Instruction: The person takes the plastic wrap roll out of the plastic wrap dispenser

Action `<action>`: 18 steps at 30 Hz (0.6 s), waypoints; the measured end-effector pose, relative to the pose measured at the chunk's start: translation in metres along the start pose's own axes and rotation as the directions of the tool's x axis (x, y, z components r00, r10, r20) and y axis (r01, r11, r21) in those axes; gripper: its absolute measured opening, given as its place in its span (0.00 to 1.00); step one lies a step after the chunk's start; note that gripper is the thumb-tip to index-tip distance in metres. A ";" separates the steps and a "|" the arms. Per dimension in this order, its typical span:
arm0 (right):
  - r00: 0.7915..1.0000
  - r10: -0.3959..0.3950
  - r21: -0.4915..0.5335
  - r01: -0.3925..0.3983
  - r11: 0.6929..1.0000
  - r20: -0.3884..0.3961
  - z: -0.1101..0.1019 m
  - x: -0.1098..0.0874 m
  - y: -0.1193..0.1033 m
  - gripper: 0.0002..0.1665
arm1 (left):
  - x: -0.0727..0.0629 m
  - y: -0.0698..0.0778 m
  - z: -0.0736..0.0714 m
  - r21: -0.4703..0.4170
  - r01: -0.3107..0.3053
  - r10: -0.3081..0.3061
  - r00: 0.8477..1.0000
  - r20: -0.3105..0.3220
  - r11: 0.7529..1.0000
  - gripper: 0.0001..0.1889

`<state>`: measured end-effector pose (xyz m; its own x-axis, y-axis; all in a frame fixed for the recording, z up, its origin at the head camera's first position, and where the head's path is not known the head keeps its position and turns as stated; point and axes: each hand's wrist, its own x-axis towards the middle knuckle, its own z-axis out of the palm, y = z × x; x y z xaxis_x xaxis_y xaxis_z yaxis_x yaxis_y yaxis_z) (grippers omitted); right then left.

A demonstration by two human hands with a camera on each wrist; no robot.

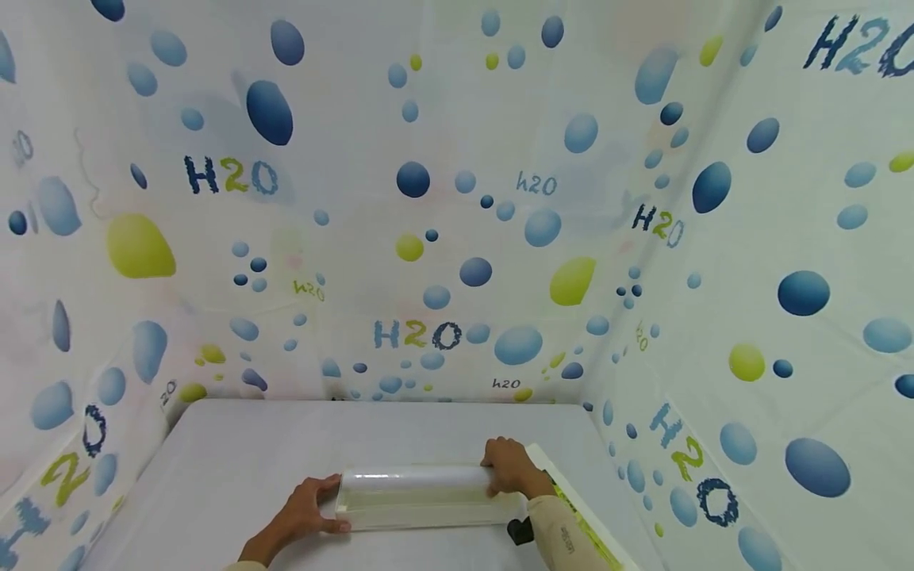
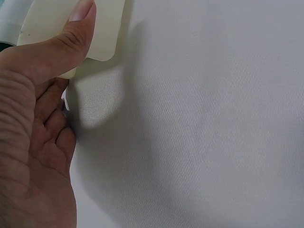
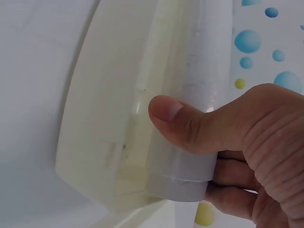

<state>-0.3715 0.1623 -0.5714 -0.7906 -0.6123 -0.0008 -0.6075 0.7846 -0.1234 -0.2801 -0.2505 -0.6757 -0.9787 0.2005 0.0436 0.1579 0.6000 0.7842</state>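
Note:
A roll of clear plastic film (image 1: pixel 414 478) lies lengthwise in a cream plastic dispenser (image 1: pixel 421 515) on the table. My left hand (image 1: pixel 303 510) grips the dispenser's left end. The left wrist view shows its thumb (image 2: pixel 78 35) pressed on the cream end piece, with the other fingers curled behind. At the opposite end, my right hand (image 1: pixel 512 466) holds the roll. In the right wrist view, the thumb lies over the roll (image 3: pixel 204 57) near its end, and the fingers curl round its far side. The dispenser's cream front (image 3: pixel 104 104) shows beside it.
A long white and green box (image 1: pixel 569 488) lies slanted on the right, partly behind the right sleeve. Near that forearm is a small black object (image 1: pixel 520 532). Walls of patterned sheeting (image 1: pixel 457 206) enclose the white table (image 1: pixel 236 444) at the back and sides.

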 end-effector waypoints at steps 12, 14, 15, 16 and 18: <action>0.999 0.026 0.028 -0.025 0.999 -0.036 -0.017 -0.001 0.021 0.30 | 0.008 0.000 0.002 -0.002 0.063 -0.063 0.998 0.009 0.998 0.52; 0.998 0.046 0.053 -0.044 0.998 -0.040 -0.021 0.000 0.022 0.31 | 0.007 0.000 0.002 0.001 0.062 -0.062 0.998 0.009 0.998 0.52; 0.998 0.057 0.066 -0.055 0.996 -0.039 -0.023 0.001 0.023 0.31 | 0.007 0.000 0.002 0.005 0.052 -0.052 0.999 0.008 0.999 0.51; 0.997 0.063 0.074 -0.060 0.995 -0.044 -0.025 0.001 0.023 0.31 | 0.006 0.000 0.002 0.000 0.041 -0.041 0.999 0.007 0.999 0.51; 0.996 0.074 0.091 -0.069 0.993 -0.050 -0.029 0.002 0.024 0.32 | 0.004 -0.001 0.002 0.011 0.018 -0.018 1.000 -0.005 1.000 0.50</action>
<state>-0.3900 0.1830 -0.5452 -0.8362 -0.5470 0.0402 -0.5420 0.8129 -0.2130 -0.2842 -0.2488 -0.6780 -0.9820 0.1862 0.0325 0.1418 0.6123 0.7778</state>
